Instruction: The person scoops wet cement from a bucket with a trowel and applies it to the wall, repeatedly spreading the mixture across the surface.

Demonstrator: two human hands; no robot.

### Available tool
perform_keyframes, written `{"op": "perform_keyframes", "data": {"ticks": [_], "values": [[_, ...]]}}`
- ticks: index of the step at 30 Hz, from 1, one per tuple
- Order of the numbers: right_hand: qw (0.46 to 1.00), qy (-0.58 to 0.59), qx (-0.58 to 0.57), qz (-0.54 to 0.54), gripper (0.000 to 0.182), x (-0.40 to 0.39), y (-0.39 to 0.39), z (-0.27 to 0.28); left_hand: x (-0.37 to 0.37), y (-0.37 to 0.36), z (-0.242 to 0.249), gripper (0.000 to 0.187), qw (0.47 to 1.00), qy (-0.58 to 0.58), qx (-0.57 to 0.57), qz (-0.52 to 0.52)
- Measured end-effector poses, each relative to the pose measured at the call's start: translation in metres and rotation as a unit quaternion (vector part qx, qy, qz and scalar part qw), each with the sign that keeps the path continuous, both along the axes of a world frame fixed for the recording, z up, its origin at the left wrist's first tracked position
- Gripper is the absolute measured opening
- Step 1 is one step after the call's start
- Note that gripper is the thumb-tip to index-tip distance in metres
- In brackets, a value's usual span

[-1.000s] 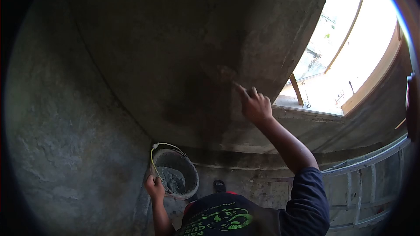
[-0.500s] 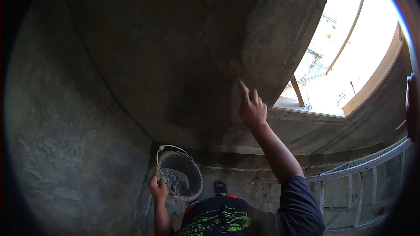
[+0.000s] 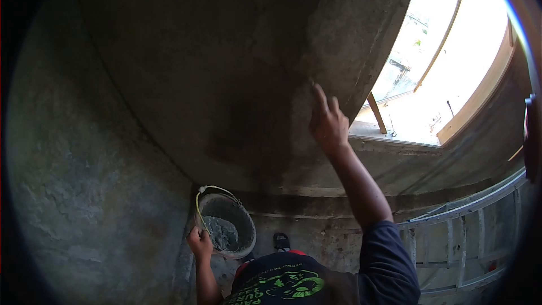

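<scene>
My left hand [image 3: 200, 243] is closed at the left side of a dark bucket [image 3: 247, 221], where its thin yellow handle [image 3: 198, 206] meets the rim. Wet grey mortar [image 3: 222, 232] lies inside the bucket. Higher up, my right hand [image 3: 329, 123] reaches toward the dark concrete wall [image 3: 254, 68], its index finger stretched upward and the other fingers bent. Whatever those fingers grip is lost against the dark surface. A damp, darker patch [image 3: 254, 118] covers the wall left of this hand.
A bright window opening [image 3: 446, 39] with a wooden frame is at the upper right. A metal ladder [image 3: 463, 223] lies along the lower right. My sandalled foot [image 3: 281, 241] stands on the floor beside the bucket. Another rough wall [image 3: 84, 192] rises on the left.
My right hand has moved slightly up along the wall. The view has shifted a little, so the bucket and left hand appear farther left; the left hand keeps its hold.
</scene>
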State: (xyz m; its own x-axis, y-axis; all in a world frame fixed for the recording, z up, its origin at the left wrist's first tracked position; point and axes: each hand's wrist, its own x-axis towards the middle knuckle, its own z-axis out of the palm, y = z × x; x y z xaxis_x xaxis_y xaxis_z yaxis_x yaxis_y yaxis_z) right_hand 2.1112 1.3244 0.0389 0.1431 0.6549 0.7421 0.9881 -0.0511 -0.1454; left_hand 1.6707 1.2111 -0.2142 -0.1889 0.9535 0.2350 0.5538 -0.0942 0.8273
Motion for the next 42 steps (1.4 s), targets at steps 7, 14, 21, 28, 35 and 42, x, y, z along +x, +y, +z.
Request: {"op": "perform_keyframes", "data": {"ticks": [7, 14, 21, 28, 35, 42], "values": [[0.980, 0.053, -0.189, 0.032, 0.072, -0.012, -0.059, -0.108, -0.003, -0.004, 0.002, 0.019, 0.999, -0.040, 0.010, 0.030], [0.995, 0.000, 0.092, 0.050, 0.059, -0.012, 0.011, 0.083, 0.001, -0.006, 0.008, 0.018, 1.000, -0.017, 0.017, 0.020], [0.991, -0.056, -0.125, -0.006, 0.061, 0.001, 0.001, 0.011, -0.007, -0.005, -0.009, 0.019, 0.999, -0.004, 0.022, 0.037], [0.997, -0.023, -0.040, 0.059, 0.062, -0.009, -0.024, 0.008, -0.006, -0.006, -0.001, 0.021, 0.998, -0.028, 0.030, 0.043], [0.995, -0.089, 0.042, -0.011, 0.067, -0.003, 0.026, 0.089, -0.004, 0.000, -0.005, 0.022, 1.000, 0.003, 0.015, 0.019], [0.970, -0.008, -0.242, 0.026, 0.075, -0.009, -0.043, -0.062, -0.001, -0.005, 0.013, 0.020, 0.999, -0.006, 0.030, 0.032]]}}
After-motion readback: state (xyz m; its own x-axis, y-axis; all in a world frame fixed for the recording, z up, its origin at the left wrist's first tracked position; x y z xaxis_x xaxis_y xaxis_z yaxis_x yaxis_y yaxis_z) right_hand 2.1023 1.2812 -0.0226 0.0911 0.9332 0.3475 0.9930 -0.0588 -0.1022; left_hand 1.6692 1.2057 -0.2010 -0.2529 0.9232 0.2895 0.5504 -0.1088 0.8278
